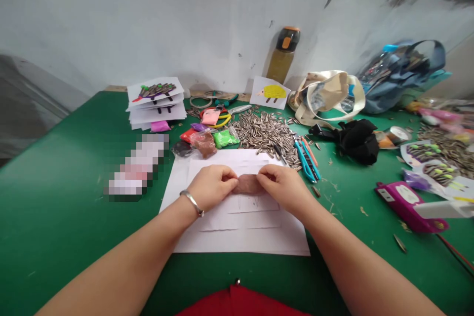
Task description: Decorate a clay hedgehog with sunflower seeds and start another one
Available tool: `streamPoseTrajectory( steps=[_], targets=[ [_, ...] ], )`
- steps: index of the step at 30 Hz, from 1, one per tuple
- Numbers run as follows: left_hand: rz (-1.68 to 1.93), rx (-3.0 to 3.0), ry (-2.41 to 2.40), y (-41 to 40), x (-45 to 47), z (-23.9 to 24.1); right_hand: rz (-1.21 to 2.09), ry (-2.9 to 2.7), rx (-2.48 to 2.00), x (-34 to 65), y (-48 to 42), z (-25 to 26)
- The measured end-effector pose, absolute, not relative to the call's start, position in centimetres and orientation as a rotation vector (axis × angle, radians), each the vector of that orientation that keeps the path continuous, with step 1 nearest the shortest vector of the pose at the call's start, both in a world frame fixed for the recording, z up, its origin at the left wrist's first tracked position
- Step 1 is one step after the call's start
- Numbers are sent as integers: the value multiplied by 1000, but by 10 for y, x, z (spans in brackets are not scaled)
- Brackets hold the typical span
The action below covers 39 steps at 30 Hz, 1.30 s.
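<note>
A flattened piece of brown modelling clay [249, 184] spans the gap between my two hands, over a stack of white paper [237, 239]. My left hand [212, 186], with a silver bangle at its wrist, pinches the clay's left end. On the other end, the thumb and fingers of my right hand [283, 185] are closed in the same way. Thin drawn lines show on the paper just below the clay. Beyond the hands lie small bags of clay: brown [205, 143], green [225, 138], black [182, 148] and red [187, 135].
Sunflower seeds [264, 131] are heaped behind the paper, beside a blue utility knife [306, 160]. Stacked picture cards [155, 101] stand at back left, a bottle [283, 54] by the wall. Right of these are a cream bag [328, 96], black cloth [358, 141] and a magenta device [411, 207].
</note>
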<state>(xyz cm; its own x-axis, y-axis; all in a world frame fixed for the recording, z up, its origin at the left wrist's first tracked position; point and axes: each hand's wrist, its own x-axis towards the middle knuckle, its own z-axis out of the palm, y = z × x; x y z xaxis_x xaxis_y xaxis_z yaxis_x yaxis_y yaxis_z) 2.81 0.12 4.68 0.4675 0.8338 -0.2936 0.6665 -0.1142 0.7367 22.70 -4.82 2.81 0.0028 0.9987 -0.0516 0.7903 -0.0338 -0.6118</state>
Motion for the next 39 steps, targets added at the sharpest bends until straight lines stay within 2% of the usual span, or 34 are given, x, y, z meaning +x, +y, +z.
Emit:
streamPoseTrajectory(
  steps=[15, 39],
  targets=[
    [306, 1935, 1338, -4, 32, 44, 584, -1908, -1928, 225, -50, 23],
    [249, 1953, 1324, -1, 31, 37, 787, -1894, -1902, 245, -46, 32]
  ],
)
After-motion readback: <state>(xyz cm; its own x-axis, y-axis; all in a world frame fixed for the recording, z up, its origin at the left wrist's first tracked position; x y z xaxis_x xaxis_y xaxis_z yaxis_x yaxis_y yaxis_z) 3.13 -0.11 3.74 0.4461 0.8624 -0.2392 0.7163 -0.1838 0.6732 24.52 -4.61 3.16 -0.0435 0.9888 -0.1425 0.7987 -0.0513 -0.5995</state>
